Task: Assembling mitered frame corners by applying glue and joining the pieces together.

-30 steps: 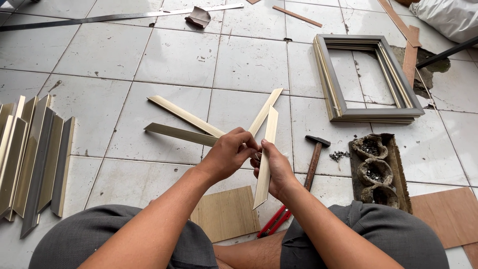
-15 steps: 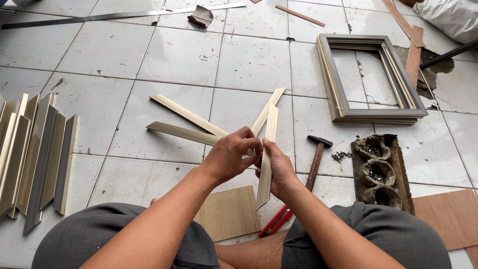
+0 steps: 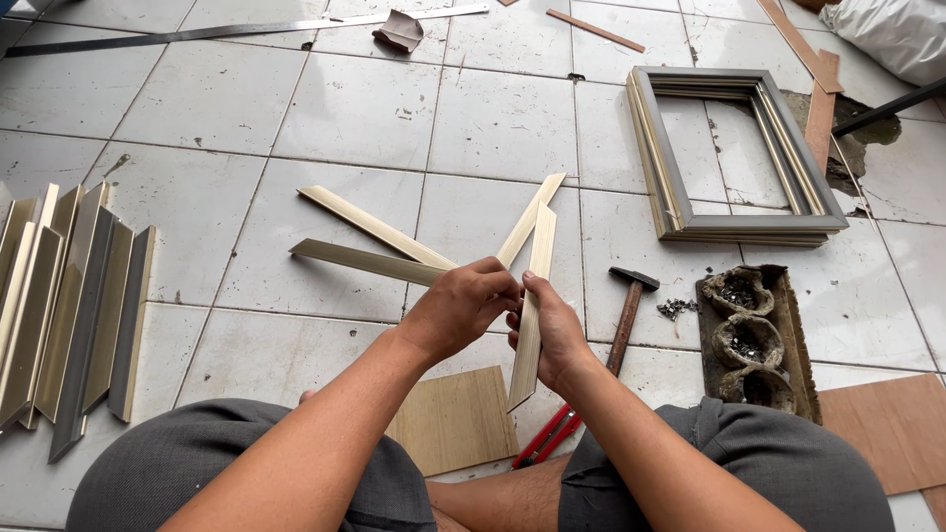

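We have both hands on one mitred moulding strip (image 3: 533, 296). Right hand (image 3: 552, 330) is closed around its middle, holding it near upright with the lower mitred tip down between the knees. Left hand (image 3: 461, 307) closes in from the side, fingertips pinched at the strip's inner edge beside the right thumb. Probably steadying or picking at that edge; the contact itself is hidden behind the fingers.

Three more loose strips (image 3: 370, 232) fan out on the tile floor (image 3: 246, 108) just beyond the hands, ends converging near the left knuckles, so they sit within easy reach. Hammer (image 3: 623, 315) lies just right of the right hand, head pointing away, handle toward us. Red-handled pliers (image 3: 542, 435) are under the right forearm, next to a plywood square (image 3: 455, 419). Tray of small nails (image 3: 751, 335) sits further right.

Open room: bare tiles ahead between the fan and the stacked finished frames (image 3: 734, 153). Left side is bounded by a row of cut strips (image 3: 69, 305), well apart from the hands.
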